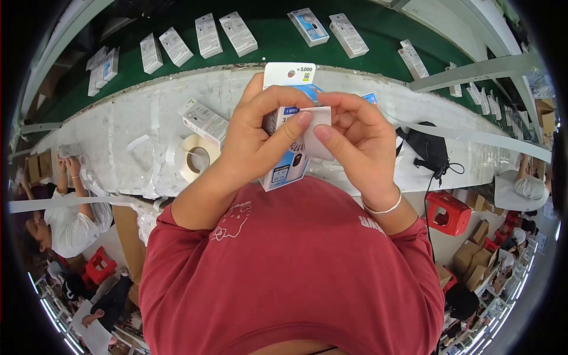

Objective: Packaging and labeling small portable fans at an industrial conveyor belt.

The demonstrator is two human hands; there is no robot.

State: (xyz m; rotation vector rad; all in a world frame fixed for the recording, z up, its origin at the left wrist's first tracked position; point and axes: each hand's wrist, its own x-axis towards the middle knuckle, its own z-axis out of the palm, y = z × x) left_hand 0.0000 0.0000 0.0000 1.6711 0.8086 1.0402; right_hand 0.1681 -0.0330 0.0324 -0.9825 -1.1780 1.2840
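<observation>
Close in front of my chest, my left hand (258, 133) grips a small blue-and-white retail box (285, 175) with a printed picture and a white hanging tab at its top. My left thumb presses near the box's upper edge. My right hand (364, 139) pinches a blank white label (318, 139) between thumb and fingers, over the front of that box. Whether the label touches the box I cannot tell. Beyond my left forearm lies a similar box (204, 121), and beside it a roll of labels (198, 158).
A green conveyor belt (269, 35) runs along the far side, carrying several boxes (238, 34). A black pouch (426, 145) with a cord lies at right on the white-covered table (136, 163). A red stool (448, 213) stands at right; co-workers sit at both sides.
</observation>
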